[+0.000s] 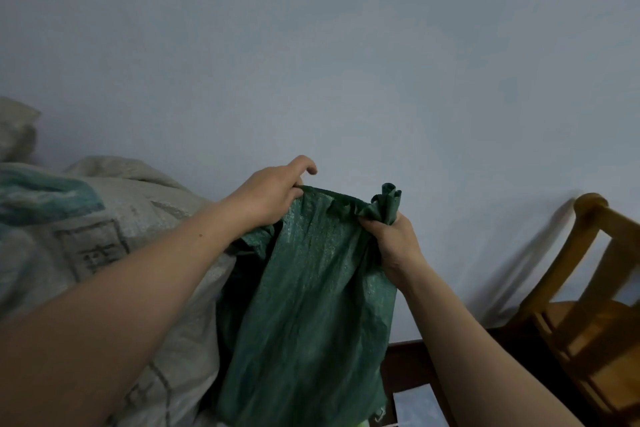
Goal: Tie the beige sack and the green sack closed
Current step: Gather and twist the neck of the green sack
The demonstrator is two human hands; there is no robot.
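A green woven sack (311, 288) stands upright in the middle, its top edge stretched between my two hands. My left hand (273, 194) grips the left end of the sack's mouth, fingers curled over the rim. My right hand (391, 236) holds the right end, where the cloth is bunched into a tuft above my fist. A big beige sack (114, 239) with faded print leans against the green one on the left, its top crumpled; I cannot tell whether it is tied.
A plain pale wall (346, 62) fills the background. A wooden chair (588, 305) stands at the right, close to my right forearm. Another pale sack (15, 132) shows at the far left edge. Dark wooden trim (408, 367) runs low behind the green sack.
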